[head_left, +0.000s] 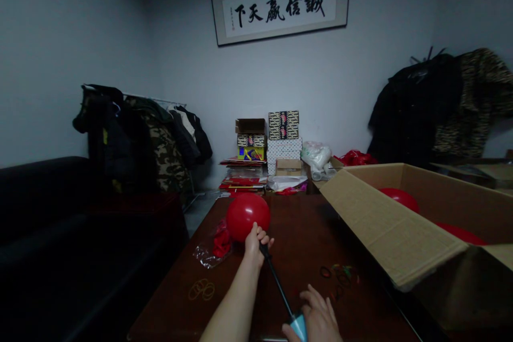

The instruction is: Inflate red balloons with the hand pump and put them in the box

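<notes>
A red balloon (247, 217), inflated and round, is above the middle of the table. My left hand (256, 243) pinches its neck around the black tip of a hand balloon pump (297, 326). The pump's thin black rod slants down to a light blue body at the bottom edge. My right hand (317, 314) is around that blue body, thumb to its left and fingers to its right; its lower part is cut off. Just left of the balloon lies a clear plastic bag with uninflated red balloons (221, 241).
On the brown table (296, 224) lie tan rubber bands (201, 289) at left and dark and coloured bands (340, 278) at right. An open cardboard box (385, 235) holding red balloons stands to the right. Stacked boxes (284, 144) are behind, a black sofa (80, 256) left.
</notes>
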{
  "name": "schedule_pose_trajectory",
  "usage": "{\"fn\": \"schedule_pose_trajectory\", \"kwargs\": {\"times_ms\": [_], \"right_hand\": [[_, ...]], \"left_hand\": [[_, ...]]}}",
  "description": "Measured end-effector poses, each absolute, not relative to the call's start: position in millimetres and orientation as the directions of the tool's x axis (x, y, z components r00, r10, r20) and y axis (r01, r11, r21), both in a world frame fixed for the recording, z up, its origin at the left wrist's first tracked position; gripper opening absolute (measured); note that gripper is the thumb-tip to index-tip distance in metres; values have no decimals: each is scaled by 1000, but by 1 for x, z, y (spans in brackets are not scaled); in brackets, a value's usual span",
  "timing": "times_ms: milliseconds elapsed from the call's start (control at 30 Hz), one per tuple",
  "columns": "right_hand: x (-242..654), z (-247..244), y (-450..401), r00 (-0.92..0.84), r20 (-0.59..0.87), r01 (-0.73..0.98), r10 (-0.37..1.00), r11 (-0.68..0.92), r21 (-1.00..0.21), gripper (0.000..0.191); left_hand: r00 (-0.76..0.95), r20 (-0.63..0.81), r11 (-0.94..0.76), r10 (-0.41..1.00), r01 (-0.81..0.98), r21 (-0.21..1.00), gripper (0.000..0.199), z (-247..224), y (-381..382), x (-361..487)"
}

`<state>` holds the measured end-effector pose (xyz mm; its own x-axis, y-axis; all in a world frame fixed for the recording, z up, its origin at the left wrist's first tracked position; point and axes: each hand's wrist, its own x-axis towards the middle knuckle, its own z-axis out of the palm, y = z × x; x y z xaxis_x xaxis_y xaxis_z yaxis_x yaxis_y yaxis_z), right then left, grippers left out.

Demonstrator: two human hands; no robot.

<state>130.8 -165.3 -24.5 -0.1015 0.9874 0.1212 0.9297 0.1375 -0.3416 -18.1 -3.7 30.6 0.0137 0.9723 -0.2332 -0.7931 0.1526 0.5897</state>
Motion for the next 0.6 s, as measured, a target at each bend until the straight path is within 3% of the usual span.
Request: {"fn": "schedule_pose_trajectory", "kwargs": {"times_ms": [233,600], "right_hand": [[131,7,-157,-144,111,873,983,179,-453,54],[115,26,-123,13,187,875,982,80,-477,53]], "left_hand": [[47,-206,157,977,-813,561,40,43,-14,-9],[140,-121,185,983,-748,638,49,41,-33,25]]}}
